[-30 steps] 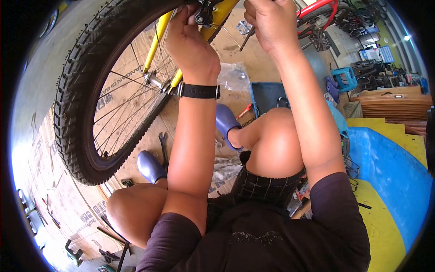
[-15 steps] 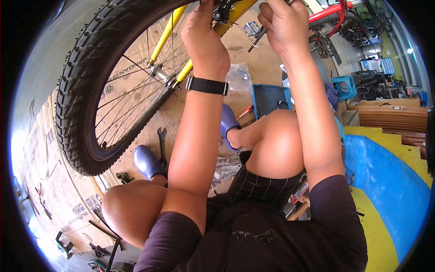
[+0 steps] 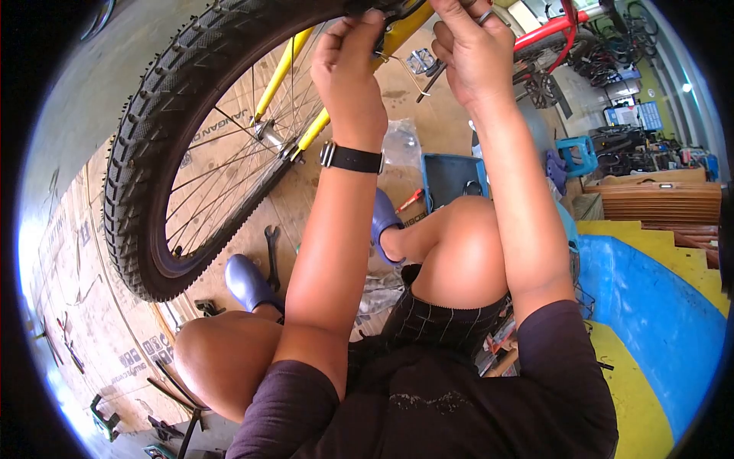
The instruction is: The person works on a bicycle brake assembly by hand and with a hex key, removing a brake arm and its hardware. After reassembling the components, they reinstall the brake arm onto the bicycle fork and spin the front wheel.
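At the top of the view, my left hand (image 3: 350,65) is closed, thumb against fingers, beside the yellow bicycle frame (image 3: 401,27) and the knobbly tyre (image 3: 136,180). A black part at its fingertips, close to the frame, is mostly hidden. My right hand (image 3: 475,61) is curled shut to the right of the frame, and what its fingers grip cannot be made out. A thin dark rod (image 3: 431,83) shows just below those fingers, with a thin cable (image 3: 413,76) next to it. The spoked wheel's hub (image 3: 269,135) sits between yellow frame tubes.
Cardboard covers the floor, with a wrench (image 3: 272,256), a clear plastic bag (image 3: 401,143), a blue tray (image 3: 425,182) and a red-handled tool (image 3: 410,200) on it. A pedal (image 3: 420,61) lies beyond. A blue stool (image 3: 577,156) and red bicycle frame (image 3: 547,34) are right.
My left hand has moved slightly right and down, its thumb now showing against the fingers. My right hand has shifted slightly left. The view has tilted a little.
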`<act>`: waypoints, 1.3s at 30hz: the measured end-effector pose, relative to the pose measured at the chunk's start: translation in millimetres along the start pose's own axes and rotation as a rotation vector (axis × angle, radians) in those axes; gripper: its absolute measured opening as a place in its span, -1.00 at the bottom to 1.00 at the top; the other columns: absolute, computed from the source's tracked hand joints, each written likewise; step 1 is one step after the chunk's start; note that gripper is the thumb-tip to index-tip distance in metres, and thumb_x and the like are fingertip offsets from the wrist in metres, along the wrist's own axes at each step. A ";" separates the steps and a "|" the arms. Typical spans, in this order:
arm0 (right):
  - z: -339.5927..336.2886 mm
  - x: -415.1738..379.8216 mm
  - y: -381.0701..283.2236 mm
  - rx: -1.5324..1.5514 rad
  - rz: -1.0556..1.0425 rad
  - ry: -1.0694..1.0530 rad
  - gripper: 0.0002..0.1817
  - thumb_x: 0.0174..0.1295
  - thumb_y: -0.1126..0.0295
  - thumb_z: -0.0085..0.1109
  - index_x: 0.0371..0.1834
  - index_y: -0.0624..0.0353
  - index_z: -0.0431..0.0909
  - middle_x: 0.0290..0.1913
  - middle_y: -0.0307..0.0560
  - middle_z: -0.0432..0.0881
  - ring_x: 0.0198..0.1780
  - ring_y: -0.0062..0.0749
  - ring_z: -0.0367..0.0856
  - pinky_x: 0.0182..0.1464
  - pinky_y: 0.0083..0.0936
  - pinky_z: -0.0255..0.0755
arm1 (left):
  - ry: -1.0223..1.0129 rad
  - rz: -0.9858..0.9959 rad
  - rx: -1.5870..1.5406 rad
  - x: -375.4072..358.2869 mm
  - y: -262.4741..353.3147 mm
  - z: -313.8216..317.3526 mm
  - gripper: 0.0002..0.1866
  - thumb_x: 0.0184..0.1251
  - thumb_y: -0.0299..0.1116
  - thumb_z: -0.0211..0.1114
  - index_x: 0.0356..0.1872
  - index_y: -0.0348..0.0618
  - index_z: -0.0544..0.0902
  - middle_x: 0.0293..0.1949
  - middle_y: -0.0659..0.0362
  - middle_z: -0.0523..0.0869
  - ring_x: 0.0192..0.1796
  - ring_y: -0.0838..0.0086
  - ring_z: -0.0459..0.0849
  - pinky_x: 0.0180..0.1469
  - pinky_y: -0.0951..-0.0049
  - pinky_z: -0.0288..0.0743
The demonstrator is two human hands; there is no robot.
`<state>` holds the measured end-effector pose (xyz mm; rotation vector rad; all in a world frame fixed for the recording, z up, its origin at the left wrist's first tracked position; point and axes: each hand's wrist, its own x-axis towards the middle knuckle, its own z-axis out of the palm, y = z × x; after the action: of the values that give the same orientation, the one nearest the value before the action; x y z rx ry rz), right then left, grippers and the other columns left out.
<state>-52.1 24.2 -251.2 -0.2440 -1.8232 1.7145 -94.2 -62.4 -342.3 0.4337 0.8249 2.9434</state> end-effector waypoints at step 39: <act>-75.1 -42.8 -15.2 -0.028 -0.451 -0.042 -0.69 0.47 0.48 0.19 0.18 0.45 0.59 -0.18 -0.14 0.63 -0.28 -0.53 0.64 -0.20 -0.55 0.62 | 0.085 -0.165 0.130 10.1 19.3 9.3 -0.73 0.31 -0.35 0.50 -0.04 -0.24 0.72 -0.11 0.17 0.78 -0.07 0.49 0.72 0.02 0.47 0.57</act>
<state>26.9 62.4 -252.2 0.1829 -1.7666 1.3861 -100.8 -73.0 -322.2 0.2355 1.0135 2.7834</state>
